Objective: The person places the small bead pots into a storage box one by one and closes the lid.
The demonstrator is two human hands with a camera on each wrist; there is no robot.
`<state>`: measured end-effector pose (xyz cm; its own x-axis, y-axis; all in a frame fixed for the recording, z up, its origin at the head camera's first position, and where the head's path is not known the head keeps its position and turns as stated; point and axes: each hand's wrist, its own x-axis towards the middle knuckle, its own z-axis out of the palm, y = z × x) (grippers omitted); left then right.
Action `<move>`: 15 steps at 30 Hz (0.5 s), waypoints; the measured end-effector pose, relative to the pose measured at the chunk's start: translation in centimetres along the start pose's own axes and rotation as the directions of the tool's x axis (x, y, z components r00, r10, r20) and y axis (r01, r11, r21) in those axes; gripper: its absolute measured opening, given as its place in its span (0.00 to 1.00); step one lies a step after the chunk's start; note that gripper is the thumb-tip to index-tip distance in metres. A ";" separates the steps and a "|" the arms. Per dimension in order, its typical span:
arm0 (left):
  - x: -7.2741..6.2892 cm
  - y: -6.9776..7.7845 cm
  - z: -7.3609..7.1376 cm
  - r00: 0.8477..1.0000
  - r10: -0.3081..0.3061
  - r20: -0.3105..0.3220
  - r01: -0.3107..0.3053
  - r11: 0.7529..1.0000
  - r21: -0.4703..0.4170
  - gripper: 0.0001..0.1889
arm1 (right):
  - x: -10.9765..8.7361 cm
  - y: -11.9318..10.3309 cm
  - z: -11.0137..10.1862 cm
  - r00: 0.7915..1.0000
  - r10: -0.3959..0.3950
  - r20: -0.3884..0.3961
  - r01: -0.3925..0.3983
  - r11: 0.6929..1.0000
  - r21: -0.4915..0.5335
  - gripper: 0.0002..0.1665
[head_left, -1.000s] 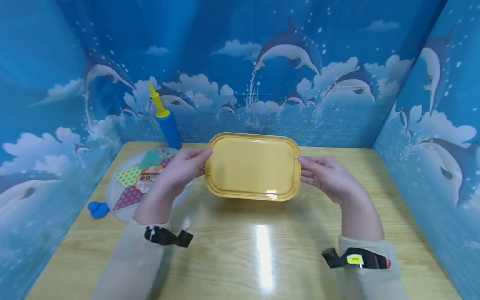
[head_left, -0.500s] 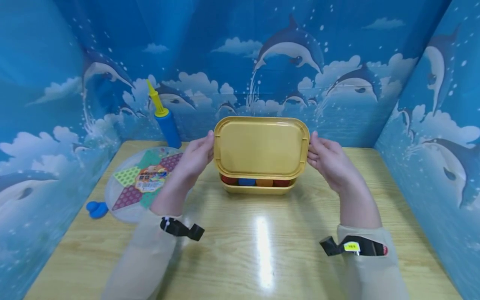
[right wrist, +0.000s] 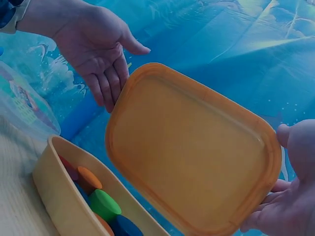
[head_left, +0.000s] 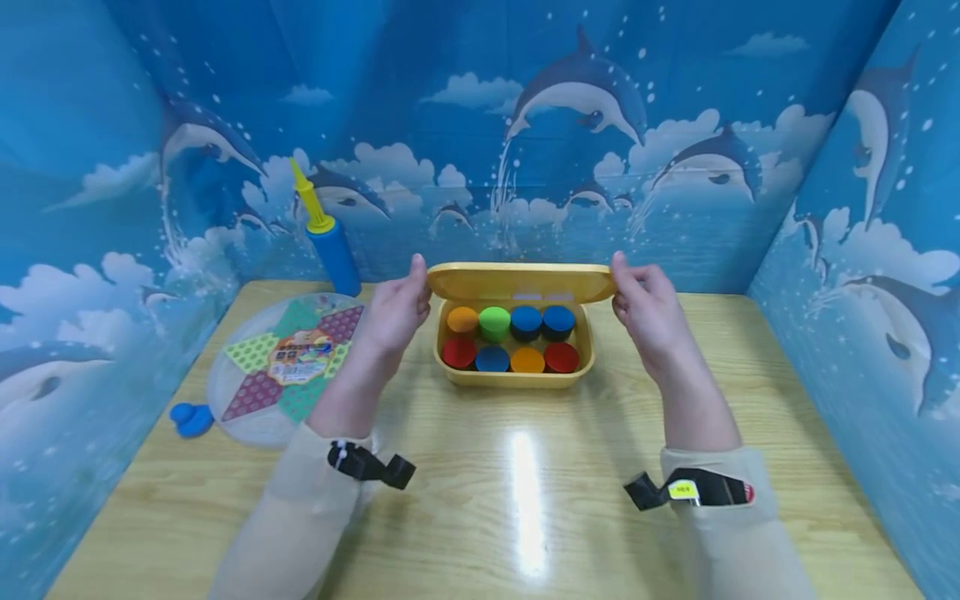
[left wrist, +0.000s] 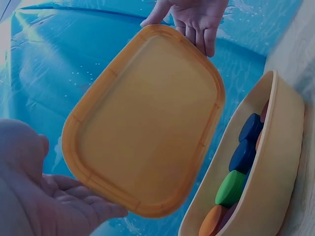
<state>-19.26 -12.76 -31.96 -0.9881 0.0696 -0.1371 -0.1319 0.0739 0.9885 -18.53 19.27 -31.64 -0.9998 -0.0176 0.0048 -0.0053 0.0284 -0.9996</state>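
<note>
A yellow lid (head_left: 521,282) is tilted up over the back of a yellow box (head_left: 517,379), its underside facing away from me. My left hand (head_left: 393,308) holds the lid's left end, and my right hand (head_left: 647,308) holds the right end, thumbs up at the edges. Inside the box stand two rows of round-topped pieces: an orange one (head_left: 462,320), a green one (head_left: 495,321), blue ones (head_left: 526,320), red ones (head_left: 561,357) and a yellow-orange one (head_left: 527,360). In the left wrist view, the lid (left wrist: 142,123) stands apart from the box (left wrist: 283,132).
Left of the box lies a round clear container (head_left: 262,367) with a patterned label, partly behind my left forearm. A blue pump (head_left: 335,257) with a yellow nozzle stands at the back, and a small blue object (head_left: 192,420) lies near the left edge. Dolphin-print curtains (head_left: 480,150) surround the wooden table (head_left: 465,500).
The lid rose off the box and tipped back from flat-on to nearly edge-on to the head camera, uncovering the coloured pieces. Both hands moved and turned with it.
</note>
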 end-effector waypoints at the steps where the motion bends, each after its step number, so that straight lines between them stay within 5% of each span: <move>1: 0.0 0.0 0.1 1.000 -0.002 -0.013 0.002 1.000 -0.001 0.43 | 0.0 0.0 0.1 1.000 0.010 -0.018 -0.011 0.999 -0.032 0.31; 8: 0.2 -0.3 0.7 0.992 0.012 -0.125 0.010 0.985 0.170 0.40 | -0.4 -0.2 0.3 0.998 0.047 -0.045 -0.052 0.990 -0.130 0.50; 15: -0.2 -0.2 0.0 0.997 0.058 -0.054 -0.043 0.970 0.238 0.41 | -1.2 -1.1 -0.9 0.989 0.085 0.125 -0.063 0.983 -0.172 0.52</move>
<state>-19.06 -12.80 -32.13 -0.9969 0.0201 -0.0763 -0.0665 0.3058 0.9498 -17.36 20.18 -30.53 -0.9867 -0.1394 -0.0841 0.0549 0.2014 -0.9780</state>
